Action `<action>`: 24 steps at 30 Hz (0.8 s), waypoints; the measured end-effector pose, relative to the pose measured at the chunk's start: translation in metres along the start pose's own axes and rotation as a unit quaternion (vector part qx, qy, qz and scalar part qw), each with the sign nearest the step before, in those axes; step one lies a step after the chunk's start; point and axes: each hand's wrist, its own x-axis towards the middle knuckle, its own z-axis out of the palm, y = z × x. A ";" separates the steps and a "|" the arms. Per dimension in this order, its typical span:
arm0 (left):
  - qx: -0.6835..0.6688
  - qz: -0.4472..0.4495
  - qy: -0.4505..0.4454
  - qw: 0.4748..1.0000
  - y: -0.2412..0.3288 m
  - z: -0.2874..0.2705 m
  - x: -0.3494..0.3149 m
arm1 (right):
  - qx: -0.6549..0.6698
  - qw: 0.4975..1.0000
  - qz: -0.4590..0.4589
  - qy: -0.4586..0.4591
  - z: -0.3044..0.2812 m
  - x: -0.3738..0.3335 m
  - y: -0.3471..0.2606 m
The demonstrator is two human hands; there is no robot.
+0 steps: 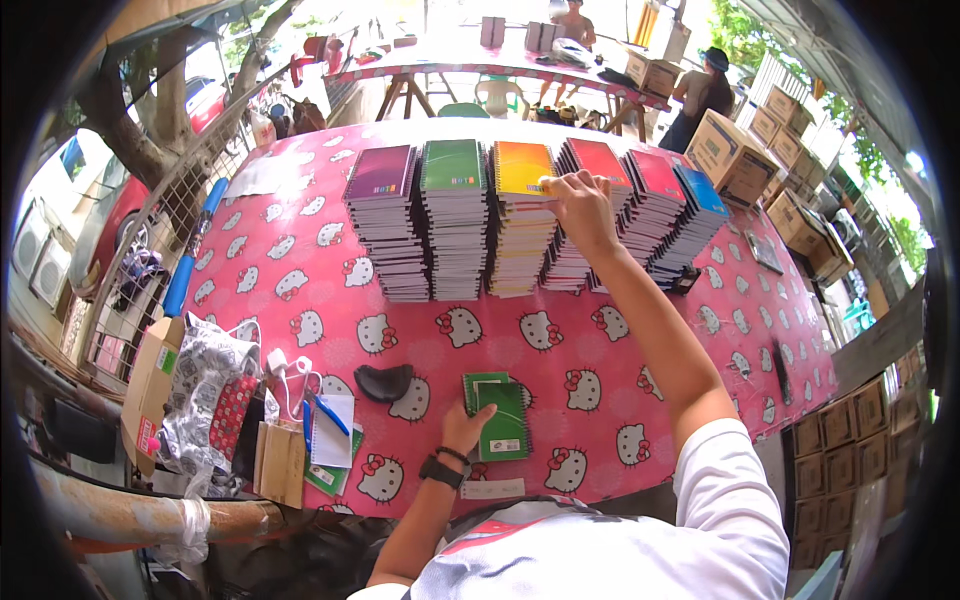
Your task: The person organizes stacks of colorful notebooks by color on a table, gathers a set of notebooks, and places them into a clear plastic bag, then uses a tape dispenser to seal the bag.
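Note:
My left hand is closed on a couple of small green spiral notebooks near the table's front edge, thumb on top. One notebook lies slightly offset over the other. Reaching far forward, my right hand pinches the right edge of the top yellow notebook on its tall stack. To the left of that stack stand a green stack and a purple stack. On its right are a red stack, partly hidden by my hand, another red stack and a shorter blue stack.
A pink cat-print cloth covers the table. A black pouch-like object lies left of centre. A notepad with blue pens, a wooden block and a patterned bag crowd the left corner. Cartons stand beyond; two people are farther back.

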 end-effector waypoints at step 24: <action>-0.161 -0.038 -0.105 0.981 0.004 -0.008 0.005 | 0.416 0.785 0.250 -0.385 -0.006 -0.204 -0.077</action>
